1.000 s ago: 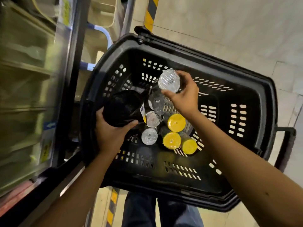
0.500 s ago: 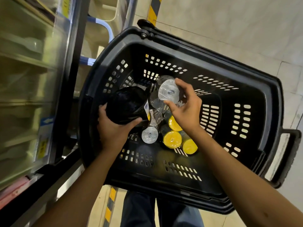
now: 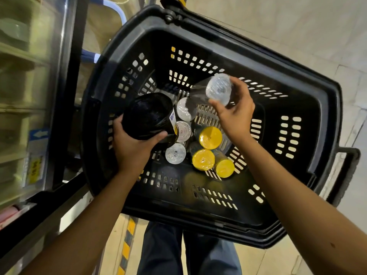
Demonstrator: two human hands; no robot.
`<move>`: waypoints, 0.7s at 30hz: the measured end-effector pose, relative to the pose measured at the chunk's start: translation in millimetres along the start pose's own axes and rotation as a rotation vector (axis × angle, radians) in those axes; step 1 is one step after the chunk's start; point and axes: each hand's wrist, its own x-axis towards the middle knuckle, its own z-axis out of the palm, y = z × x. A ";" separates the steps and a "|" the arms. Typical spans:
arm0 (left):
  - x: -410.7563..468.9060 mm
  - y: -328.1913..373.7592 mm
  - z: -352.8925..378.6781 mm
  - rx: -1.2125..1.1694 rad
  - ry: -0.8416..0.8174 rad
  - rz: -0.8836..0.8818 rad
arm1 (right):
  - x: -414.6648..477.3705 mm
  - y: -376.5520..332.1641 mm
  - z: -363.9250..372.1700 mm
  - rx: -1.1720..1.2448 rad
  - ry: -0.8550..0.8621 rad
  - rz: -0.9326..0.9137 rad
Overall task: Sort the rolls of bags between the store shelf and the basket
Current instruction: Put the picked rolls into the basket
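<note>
Shelf (image 3: 21,100) blurred; black roll's (image 3: 147,116) label half hidden.

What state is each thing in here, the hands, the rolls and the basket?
Left hand: gripping the black roll.
Right hand: holding a clear roll above the basket.
Yellow rolls: three, standing in the basket.
Other clear rolls: three, standing in the basket.

Over a black basket (image 3: 309,100), the left hand (image 3: 133,147) grips a black roll (image 3: 148,116); the right hand (image 3: 236,114) holds a clear roll (image 3: 218,89) (yellow-capped rolls (image 3: 210,137) stand below).
</note>
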 end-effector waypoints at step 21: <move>17.8 -18.5 15.0 -0.018 -0.035 -0.016 | 14.7 36.5 34.8 -0.136 -0.122 0.234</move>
